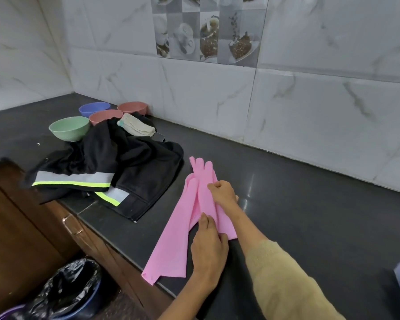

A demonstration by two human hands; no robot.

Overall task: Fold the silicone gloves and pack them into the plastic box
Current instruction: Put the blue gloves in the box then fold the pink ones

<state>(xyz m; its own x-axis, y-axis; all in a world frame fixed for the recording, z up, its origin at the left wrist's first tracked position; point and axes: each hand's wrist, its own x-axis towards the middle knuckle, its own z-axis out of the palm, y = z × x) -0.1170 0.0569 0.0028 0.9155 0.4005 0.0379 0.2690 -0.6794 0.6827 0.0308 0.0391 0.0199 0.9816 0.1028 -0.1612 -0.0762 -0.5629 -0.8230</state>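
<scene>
Two pink silicone gloves (194,218) lie stacked at the middle of the frame on the dark, glossy stone worktop (310,204), their long axis running from the cuffs at the lower left, by the worktop's front edge, up to the fingertips pointing toward the tiled wall (217,93). Their surface is thin, pliant and finely dotted, with soft lengthwise creases; the lower cuff is wide and flat, one corner curling over the edge. The right hand (223,192), in a beige textured sleeve (286,285), has its fingers curled, pinching a fold of glove near the palm section. The left hand (209,245) lies with fingers nearly straight, pressing the glove's sleeve part flat.

Left of the gloves sits a crumpled black garment (129,162) with grey reflective bands edged in neon yellow. On it rests a folded cream cloth (136,127). Behind, at the upper left, stand four round matte bowls: green (69,128), blue (94,109), and two dusty pink (105,116) (132,107). A bin lined with shiny black plastic (67,289) occupies the lower left.
</scene>
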